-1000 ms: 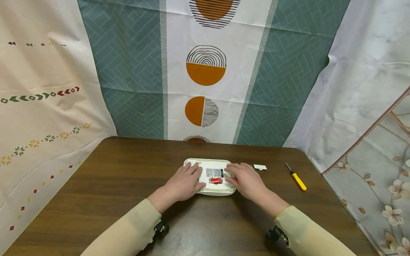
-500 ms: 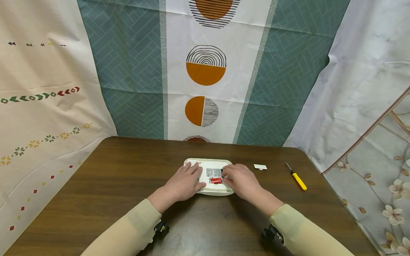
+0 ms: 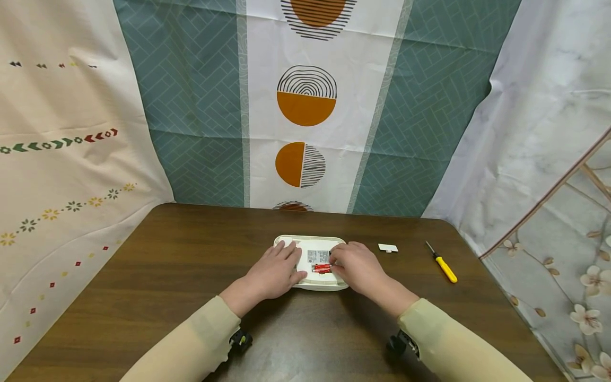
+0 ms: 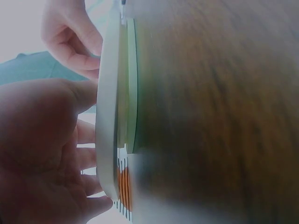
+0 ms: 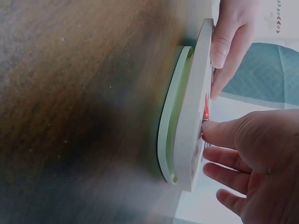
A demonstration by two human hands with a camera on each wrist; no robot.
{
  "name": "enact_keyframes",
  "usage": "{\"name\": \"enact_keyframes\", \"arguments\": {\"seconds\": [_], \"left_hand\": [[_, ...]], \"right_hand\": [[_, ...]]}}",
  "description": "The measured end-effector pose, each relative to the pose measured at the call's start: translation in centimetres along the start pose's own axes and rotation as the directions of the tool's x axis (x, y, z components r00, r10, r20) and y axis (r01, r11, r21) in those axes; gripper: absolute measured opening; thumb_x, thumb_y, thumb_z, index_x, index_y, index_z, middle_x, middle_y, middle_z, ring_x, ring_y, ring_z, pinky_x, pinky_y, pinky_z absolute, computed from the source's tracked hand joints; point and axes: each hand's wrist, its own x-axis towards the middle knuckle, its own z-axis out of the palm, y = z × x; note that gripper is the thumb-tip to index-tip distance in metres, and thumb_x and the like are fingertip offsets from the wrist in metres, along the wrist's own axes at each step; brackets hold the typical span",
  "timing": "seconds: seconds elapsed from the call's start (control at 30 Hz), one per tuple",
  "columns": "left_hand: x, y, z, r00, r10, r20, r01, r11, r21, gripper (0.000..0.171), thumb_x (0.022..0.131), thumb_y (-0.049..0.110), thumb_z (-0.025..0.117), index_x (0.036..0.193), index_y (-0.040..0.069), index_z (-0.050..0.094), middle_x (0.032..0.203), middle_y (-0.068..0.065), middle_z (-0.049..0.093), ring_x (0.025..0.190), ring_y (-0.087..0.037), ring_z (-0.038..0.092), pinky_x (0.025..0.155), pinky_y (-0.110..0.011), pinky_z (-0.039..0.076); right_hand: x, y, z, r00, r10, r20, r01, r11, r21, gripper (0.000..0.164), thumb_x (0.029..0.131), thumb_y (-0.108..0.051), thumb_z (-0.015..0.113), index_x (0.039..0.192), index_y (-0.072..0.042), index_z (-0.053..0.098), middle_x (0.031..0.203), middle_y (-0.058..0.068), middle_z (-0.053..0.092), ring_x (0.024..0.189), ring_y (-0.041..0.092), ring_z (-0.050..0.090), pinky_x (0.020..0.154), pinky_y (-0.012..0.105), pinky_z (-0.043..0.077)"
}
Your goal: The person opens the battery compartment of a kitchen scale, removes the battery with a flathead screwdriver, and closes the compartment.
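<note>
A white rounded plastic device lies on the brown table with a printed label facing up. Below the label, a red battery shows in an uncovered compartment. My left hand rests with spread fingers on the device's left part, thumb near the front edge. At the battery's right end, my right hand has its thumb and fingers bent in and holds that end. In the right wrist view, the thumb meets the red end while the other fingers stay loosely bent near the device's face.
Right of the device lies a small white tabbed cover. Farther right is a screwdriver with a yellow handle. Patterned cloths hang behind and beside the table.
My right hand has moved left from the device's right edge, bringing thumb and fingers to the battery's end. The red battery's position has shifted slightly. My left hand stays put.
</note>
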Motion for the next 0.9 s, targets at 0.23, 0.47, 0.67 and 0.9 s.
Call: {"name": "enact_keyframes", "arguments": {"seconds": [0.23, 0.47, 0.67, 0.9], "left_hand": [[0.0, 0.0, -0.1, 1.0, 0.0, 0.003, 0.0, 1.0, 0.0, 0.067, 0.115, 0.046, 0.058, 0.165, 0.002, 0.049, 0.174, -0.019, 0.039, 0.163, -0.045, 0.029, 0.132, -0.058, 0.026], [-0.1, 0.1, -0.4, 1.0, -0.004, 0.002, 0.004, 1.0, 0.0, 0.068, 0.114, 0.046, 0.059, 0.164, 0.002, 0.05, 0.174, -0.019, 0.04, 0.163, -0.045, 0.03, 0.132, -0.058, 0.027], [-0.1, 0.2, -0.3, 1.0, -0.007, 0.005, 0.007, 1.0, -0.005, 0.068, 0.114, 0.046, 0.06, 0.164, 0.002, 0.05, 0.174, -0.019, 0.04, 0.163, -0.044, 0.03, 0.132, -0.057, 0.027], [0.0, 0.1, -0.2, 1.0, -0.004, -0.002, 0.004, 1.0, -0.004, 0.068, 0.114, 0.046, 0.06, 0.164, 0.002, 0.05, 0.174, -0.019, 0.041, 0.163, -0.044, 0.03, 0.132, -0.057, 0.028]], "right_hand": [[0.3, -0.1, -0.2, 1.0, -0.009, 0.013, 0.009, 0.999, -0.038, 0.015, 0.089, -0.001, 0.088, 0.09, -0.012, 0.078, 0.087, -0.003, 0.076, 0.087, 0.022, 0.069, 0.103, 0.05, 0.056], [0.7, -0.4, -0.2, 0.998, 0.022, 0.056, -0.017, 0.997, -0.076, 0.013, 0.09, -0.007, 0.091, 0.092, -0.013, 0.08, 0.092, -0.002, 0.076, 0.088, 0.023, 0.073, 0.096, 0.046, 0.059], [0.8, -0.4, -0.5, 0.995, -0.014, 0.094, 0.023, 0.995, -0.095, 0.011, 0.092, -0.01, 0.091, 0.093, -0.013, 0.08, 0.094, -0.001, 0.075, 0.085, 0.022, 0.072, 0.089, 0.045, 0.06], [1.2, 0.1, -0.9, 0.983, -0.104, 0.149, 0.126, 0.981, -0.148, 0.012, 0.094, -0.011, 0.088, 0.088, -0.014, 0.078, 0.092, 0.0, 0.07, 0.077, 0.021, 0.066, 0.08, 0.042, 0.059]]}}
